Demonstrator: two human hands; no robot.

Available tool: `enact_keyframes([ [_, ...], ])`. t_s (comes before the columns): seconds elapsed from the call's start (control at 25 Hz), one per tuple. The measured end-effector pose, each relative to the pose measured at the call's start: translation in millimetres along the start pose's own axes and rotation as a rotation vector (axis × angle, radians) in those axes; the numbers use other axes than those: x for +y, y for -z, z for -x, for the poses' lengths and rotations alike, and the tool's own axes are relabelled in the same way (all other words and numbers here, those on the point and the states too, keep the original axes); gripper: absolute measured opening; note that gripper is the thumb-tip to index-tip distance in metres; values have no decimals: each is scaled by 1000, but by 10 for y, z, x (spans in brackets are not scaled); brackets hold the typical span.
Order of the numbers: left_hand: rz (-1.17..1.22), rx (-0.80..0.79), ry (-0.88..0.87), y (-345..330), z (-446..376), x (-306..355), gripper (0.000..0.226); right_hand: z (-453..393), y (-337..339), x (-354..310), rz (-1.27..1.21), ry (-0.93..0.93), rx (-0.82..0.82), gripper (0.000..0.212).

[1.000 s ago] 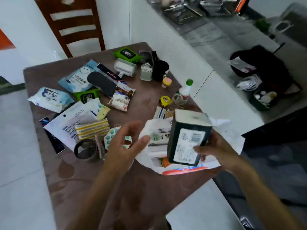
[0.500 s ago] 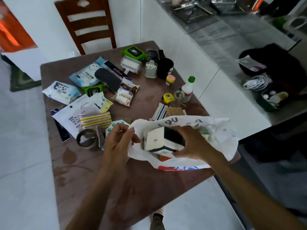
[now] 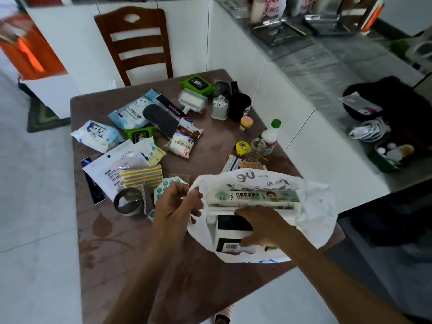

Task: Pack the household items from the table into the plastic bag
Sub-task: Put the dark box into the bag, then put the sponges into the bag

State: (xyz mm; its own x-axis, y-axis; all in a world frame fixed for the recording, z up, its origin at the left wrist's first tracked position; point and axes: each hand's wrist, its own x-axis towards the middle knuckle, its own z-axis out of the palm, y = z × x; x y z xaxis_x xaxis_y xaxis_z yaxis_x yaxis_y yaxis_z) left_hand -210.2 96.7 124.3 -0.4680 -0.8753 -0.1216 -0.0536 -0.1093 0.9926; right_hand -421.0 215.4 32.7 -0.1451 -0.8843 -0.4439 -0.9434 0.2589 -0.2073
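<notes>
Both forearms reach in from the bottom edge toward the white plastic bag point(image 3: 313, 206), which lies open at the near right corner of the brown counter point(image 3: 210, 157). The left hand point(image 3: 175, 206) is curled, its fingers point(image 3: 195, 197) pinched together on the bag's left rim, lifting that edge so the mouth gapes toward the camera. The right hand point(image 3: 261, 226) is inside the mouth, back upward, fingers bent and clamped over the black-and-white box point(image 3: 230, 232); the thumb reaches along the box's near end beside a barcode label. The hand covers the right part of the box, so its full outline cannot be made out, and the print on it is too small to read. The box appears to lie on its side with its long axis running roughly from the camera toward the far rim of the bag. Behind it, across the bag, a long green-and-white carton point(image 3: 254, 198) lies with its long axis left to right. The bag's bottom and whatever sits under the box are hidden by folds of plastic. Still out on the counter are wipe packets point(image 3: 131, 114), a yellow striped cloth point(image 3: 141, 175), a metal ring point(image 3: 128, 202), a cotton-swab jar point(image 3: 220, 108), a black cup point(image 3: 239, 107), a green-capped bottle point(image 3: 271, 135) and a yellow tape measure point(image 3: 242, 147). A wooden chair point(image 3: 133, 40) stands at the far end.
</notes>
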Motion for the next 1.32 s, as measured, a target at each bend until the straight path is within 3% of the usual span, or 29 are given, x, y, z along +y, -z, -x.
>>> enact_keyframes([
  [0.2, 25, -193, -71, 79, 22, 86, 30, 16, 121, -259, 50, 11, -13, 74],
  [0.28, 3, -207, -34, 112, -37, 36, 20, 103, 324, -339, -97, -4, 23, 51],
  [0.36, -13, -276, 25, 152, -110, -38, 5, 249, 582, -335, -425, -54, 283, 26],
  [0.44, -27, -368, 60, 145, -155, -101, 14, 271, 865, -190, -692, -100, 626, 13],
  [0.52, -34, -417, 42, 67, -212, -121, 20, 101, 1126, 70, -653, -190, 765, 7],
  [0.6, -51, -405, 19, -4, -294, -113, 22, -287, 1246, 380, -417, -271, 629, 15],
  [0.68, -60, -350, 14, -65, -406, -126, 21, -764, 1230, 602, -396, -246, 282, 28],
  [0.76, -42, -277, 14, -92, -472, -131, 16, -1132, 1150, 726, -465, -184, -14, 33],
  [0.84, -30, -228, 28, -114, -507, -130, 16, -1436, 1028, 858, -156, 28, -147, 44],
  [0.92, -6, -215, 56, -140, -511, -145, 15, -1579, 908, 915, 329, 176, -92, 53],
  [1.04, 14, -160, 92, -173, -528, -183, 15, -1566, 827, 916, 206, 225, -83, 24],
  [1.16, 61, -107, 110, -185, -554, -200, 9, -1744, 980, 924, 86, 301, -25, 29],
  [1.24, 65, -82, 122, -194, -550, -202, 15, -1891, 1103, 878, 133, 367, -156, 28],
  [1.32, 79, -57, 127, -198, -523, -171, 12, -2014, 1047, 776, 129, 288, -266, 21],
])
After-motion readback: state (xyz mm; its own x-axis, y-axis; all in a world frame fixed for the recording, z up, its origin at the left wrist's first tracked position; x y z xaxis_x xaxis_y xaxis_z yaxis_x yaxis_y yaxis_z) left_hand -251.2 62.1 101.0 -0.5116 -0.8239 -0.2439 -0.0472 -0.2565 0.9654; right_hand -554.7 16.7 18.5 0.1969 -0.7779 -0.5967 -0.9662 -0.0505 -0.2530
